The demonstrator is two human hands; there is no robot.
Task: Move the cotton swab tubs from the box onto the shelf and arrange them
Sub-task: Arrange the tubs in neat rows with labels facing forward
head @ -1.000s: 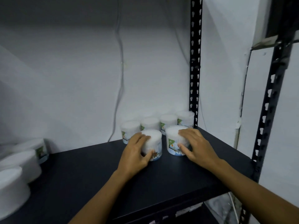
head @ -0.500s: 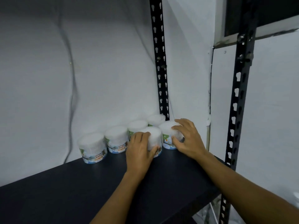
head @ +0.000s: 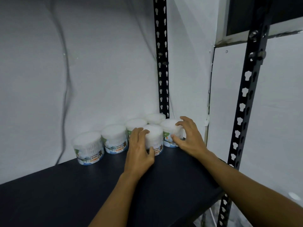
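Your left hand [head: 139, 149] sits just below the middle of the frame, fingers curled over the top and thumb pressed to the front of the front-left tub [head: 155, 139] — you grip it from its left side. Your right hand [head: 188, 136] is just right of it, fingers arched over the lid and thumb against the wall of the front-right tub [head: 169, 129], so it is clamped between thumb and fingertips. These two tubs stand upright and touch each other on the dark shelf [head: 82, 185], which fills the lower part of the frame.

Behind them a row of four more tubs runs from centre-left up toward the middle: the leftmost tub [head: 88, 147] with its "COTTON BUDS" label facing you, the second tub [head: 114, 138] just beside it, the third tub [head: 136, 124] partly hidden by your left fingers, and the corner tub [head: 155, 117] at the foot of the rear black upright [head: 161, 54]. All stand against the white wall [head: 106, 71].

A second slotted upright [head: 246, 95] rises at the right of the frame — at the shelf's front corner. A thin cable [head: 65, 79] hangs down the wall at upper left.
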